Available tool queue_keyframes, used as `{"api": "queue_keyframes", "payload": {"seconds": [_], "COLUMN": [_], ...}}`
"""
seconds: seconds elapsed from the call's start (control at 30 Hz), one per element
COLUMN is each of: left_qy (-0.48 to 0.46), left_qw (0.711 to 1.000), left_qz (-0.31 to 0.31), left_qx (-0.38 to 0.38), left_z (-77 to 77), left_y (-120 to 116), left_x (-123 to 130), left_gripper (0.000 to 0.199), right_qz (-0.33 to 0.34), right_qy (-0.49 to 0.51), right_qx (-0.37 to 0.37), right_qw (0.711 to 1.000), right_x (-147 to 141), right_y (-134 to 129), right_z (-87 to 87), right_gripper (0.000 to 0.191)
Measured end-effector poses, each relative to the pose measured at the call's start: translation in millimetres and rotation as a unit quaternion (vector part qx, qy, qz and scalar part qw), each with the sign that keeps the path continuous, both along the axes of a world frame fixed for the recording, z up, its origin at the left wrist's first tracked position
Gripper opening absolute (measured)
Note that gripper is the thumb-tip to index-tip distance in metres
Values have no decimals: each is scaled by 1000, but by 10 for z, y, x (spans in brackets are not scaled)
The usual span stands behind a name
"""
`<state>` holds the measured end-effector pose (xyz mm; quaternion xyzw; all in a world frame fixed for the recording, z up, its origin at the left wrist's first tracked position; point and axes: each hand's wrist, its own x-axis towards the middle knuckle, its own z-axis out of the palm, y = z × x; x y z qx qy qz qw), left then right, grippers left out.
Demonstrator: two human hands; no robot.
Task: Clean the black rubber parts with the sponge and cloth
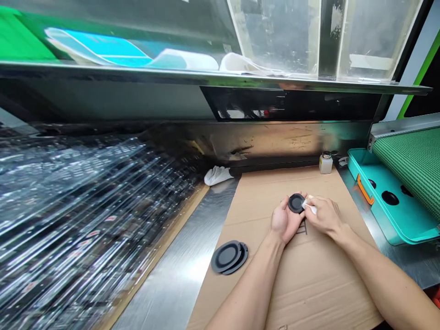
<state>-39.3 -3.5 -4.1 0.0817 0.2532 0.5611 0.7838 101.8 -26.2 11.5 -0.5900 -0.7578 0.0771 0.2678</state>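
Observation:
My left hand [286, 221] is closed around a small black round disc [296, 203] with a raised ring, its face turned up toward me. A piece of white cloth or tissue [311, 207] is pinched in my right hand [323, 214] and touches the right edge of the disc. Both hands are above a brown cardboard sheet [309, 275]. To the left of my left forearm, a few larger dark grey discs [227, 257] lie overlapping on the cardboard.
Clear-wrapped trays [85, 229] fill the left side. At the back stand a small white bottle [325, 163] and a crumpled white cloth [218, 175]. On the right, a teal bin [395, 220] holding black discs sits beside a green conveyor belt [412, 151]. A metal ledge [172, 75] overhangs the back.

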Motion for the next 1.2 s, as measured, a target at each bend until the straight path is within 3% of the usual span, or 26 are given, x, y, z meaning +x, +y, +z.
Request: {"api": "queue_keyframes", "payload": {"seconds": [0.2,0.33,0.43,0.53,0.77,0.87,1.07,1.2], "left_qy": [-52,-116,-145,-147,-129,-111,-40,-16], "left_qw": [995,986,983,983,987,991,998,998], "left_qz": [74,91,74,73,70,56,37,35], "left_qx": [-49,-76,-87,-77,-65,-48,-34,-53], "left_z": [45,117,160,183,188,169,91,79], "left_y": [101,85,61,42,29,26,14,10], "left_x": [-193,-226,-234,-237,-221,-212,-134,-99], "left_gripper": [40,37,45,52,56,55,58,59], "right_qz": [-155,-216,-189,-134,-15,-2,-19,-12], "right_qy": [10,-85,-151,-155,-188,-166,-38,-2], "right_qx": [27,14,43,67,19,18,92,90], "right_qw": [987,972,969,976,982,986,995,996], "right_x": [400,578,534,395,243,244,213,163], "right_y": [157,271,257,187,90,101,111,86], "right_z": [47,-3,-55,-75,-92,-124,-94,-74], "right_gripper": [33,36,34,35,39,33,37,38]}}
